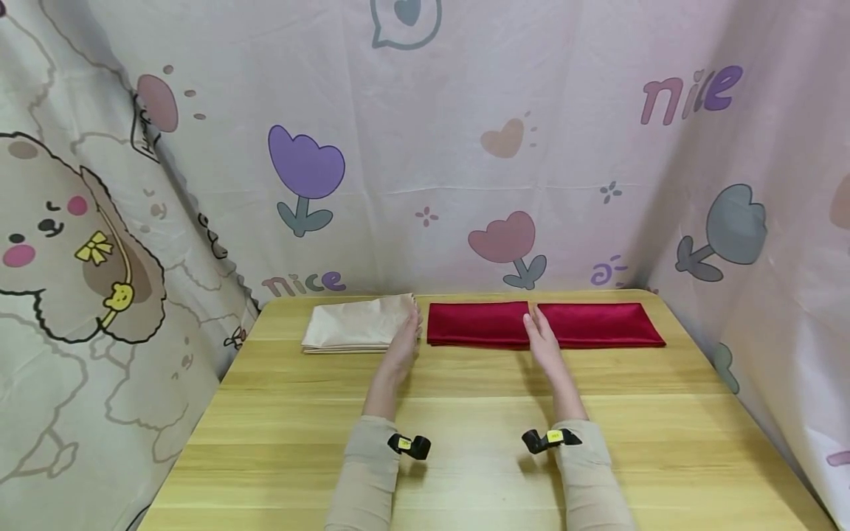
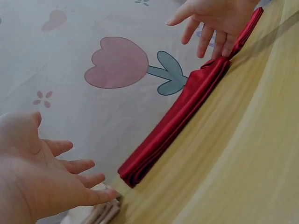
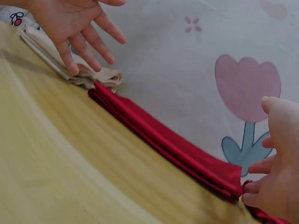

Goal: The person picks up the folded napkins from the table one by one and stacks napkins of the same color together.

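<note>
Left cloth [image 1: 352,326], middle cloth [image 1: 477,324], right cloth [image 1: 607,325], in a row on the table [image 1: 474,413], curtain [image 1: 425,110] behind

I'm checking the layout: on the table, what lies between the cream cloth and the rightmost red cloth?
Another folded red cloth, as the head view shows.

Curtain [image 1: 412,140] printed with "nice" [image 1: 692,96] upper right, "nice" [image 1: 304,282] again lower left, yellow wrist-camera labels [image 1: 554,436] illegible
</note>
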Motion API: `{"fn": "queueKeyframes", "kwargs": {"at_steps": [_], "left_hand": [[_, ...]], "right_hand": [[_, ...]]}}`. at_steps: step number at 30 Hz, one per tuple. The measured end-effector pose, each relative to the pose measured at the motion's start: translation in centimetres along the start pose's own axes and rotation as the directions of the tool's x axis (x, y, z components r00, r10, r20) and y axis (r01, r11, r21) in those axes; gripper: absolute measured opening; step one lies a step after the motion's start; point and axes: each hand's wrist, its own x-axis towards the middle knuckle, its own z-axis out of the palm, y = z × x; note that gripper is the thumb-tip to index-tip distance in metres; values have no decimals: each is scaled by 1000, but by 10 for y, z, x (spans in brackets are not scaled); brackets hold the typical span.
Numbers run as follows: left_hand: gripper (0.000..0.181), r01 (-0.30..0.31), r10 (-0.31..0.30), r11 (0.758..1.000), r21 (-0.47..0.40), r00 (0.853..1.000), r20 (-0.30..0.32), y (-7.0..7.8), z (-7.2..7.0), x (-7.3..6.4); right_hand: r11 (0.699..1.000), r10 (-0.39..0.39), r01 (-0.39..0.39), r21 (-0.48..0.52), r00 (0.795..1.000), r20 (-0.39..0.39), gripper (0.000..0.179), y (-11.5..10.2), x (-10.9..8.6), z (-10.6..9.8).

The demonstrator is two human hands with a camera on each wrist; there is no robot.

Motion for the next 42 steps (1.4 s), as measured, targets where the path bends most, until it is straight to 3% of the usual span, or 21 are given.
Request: {"fn": "queueKeyframes", "kwargs": {"at_steps": [6, 10, 15, 19, 27, 36, 39, 42], "left_hand": [[73, 38, -38, 998, -59, 999, 3, -11, 4, 8], [70, 47, -46, 997, -57, 999, 7, -17, 7, 12], [64, 46, -45, 998, -48, 999, 17, -21, 10, 17], [63, 54, -53, 998, -36, 998, 20, -23, 12, 22], [77, 101, -103, 993, -54, 994, -39, -20, 18, 31], [72, 166, -170, 984, -62, 984, -61, -17, 20, 38], [70, 166, -169, 984, -60, 984, -55, -18, 19, 40], [68, 176, -180, 982, -67, 982, -65, -19, 19, 42]], "right_hand": [[988, 111, -112, 104, 994, 19, 69, 7, 4, -1], [972, 163, -169, 163, 985, 50, 66, -6, 1, -5], [959, 184, -202, 199, 977, 104, 65, -27, -7, -11], [952, 197, -221, 212, 972, 125, 67, -27, -4, -13], [951, 214, -235, 200, 969, 123, 80, 2, 22, -12], [946, 230, -249, 210, 967, 107, 85, 4, 29, -5], [953, 230, -244, 179, 968, 96, 84, 5, 31, -2], [972, 212, -219, 83, 974, 81, 82, 4, 32, 1]]}}
